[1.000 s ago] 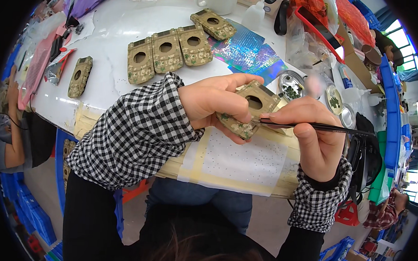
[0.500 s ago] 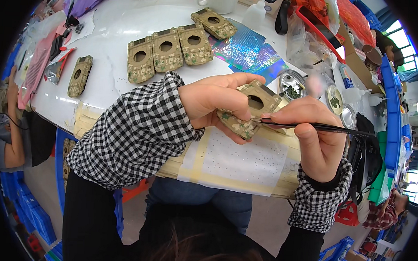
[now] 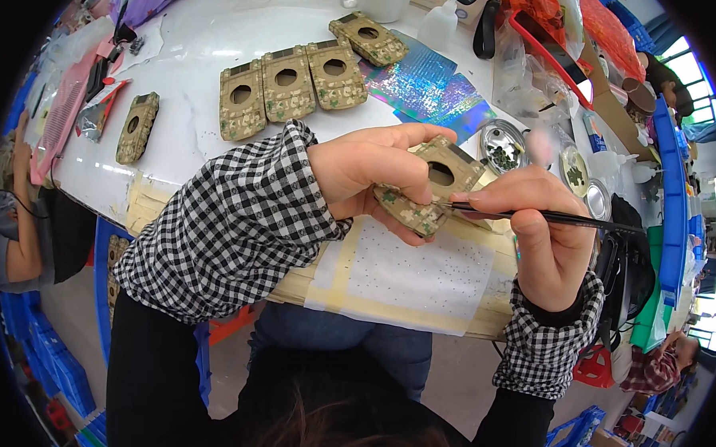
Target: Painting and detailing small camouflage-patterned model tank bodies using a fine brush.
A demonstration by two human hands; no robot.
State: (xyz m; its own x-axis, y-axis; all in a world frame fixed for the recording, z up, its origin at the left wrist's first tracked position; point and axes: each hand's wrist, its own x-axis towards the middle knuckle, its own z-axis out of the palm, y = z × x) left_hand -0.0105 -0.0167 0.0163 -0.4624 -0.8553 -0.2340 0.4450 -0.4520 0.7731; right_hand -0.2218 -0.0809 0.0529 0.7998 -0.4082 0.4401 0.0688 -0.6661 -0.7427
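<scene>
A camouflage-painted model tank hull with a round hole in its top is tilted in my left hand, the thumb pressing on its upper face. My right hand pinches black tweezers. Their tips touch the hull's top beside my left thumb; whether a small part sits between them is too small to tell. Below my hands lies a white sheet dotted with tiny dark pieces. Beyond my left wrist, three matching hulls stand in a row, with another hull behind them.
One more hull lies at the left. Iridescent sheets and a round tin holding dark green bits are to the right. A white squeeze bottle stands at the back. Another person's arm shows at the far left.
Almost nothing differs. My hands and the hull stay in place with the tweezer tips at the same spot, while the whole view shifts very slightly.
</scene>
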